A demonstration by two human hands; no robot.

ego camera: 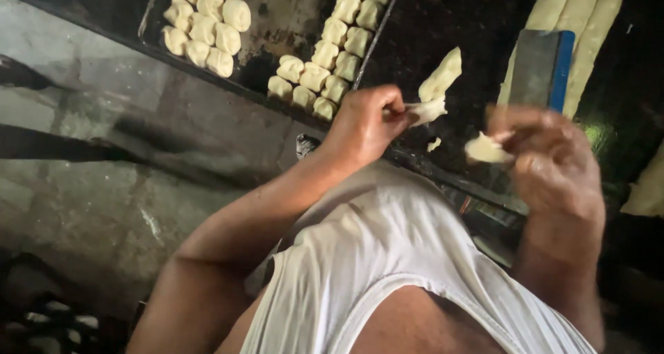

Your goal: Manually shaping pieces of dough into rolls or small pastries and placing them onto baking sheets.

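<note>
Dim table (443, 29) with tray (277, 22) behind — left hand (363, 122) pinches a dough strip (434, 91), right hand (546, 157) grips a torn piece (486, 148) — tear evenly, I'd judge.

A pale, soft strip of raw dough (434, 91) hangs stretched upward, while a small torn, flattened dough lump (486, 149) sits just right of it.

The left hand (363, 122) pinches a stretched dough strip (436, 91) – the right hand (546, 157) holds a small dough piece (486, 148) – above a dark baking tray (277, 15) of dough pieces (332, 43).
</note>
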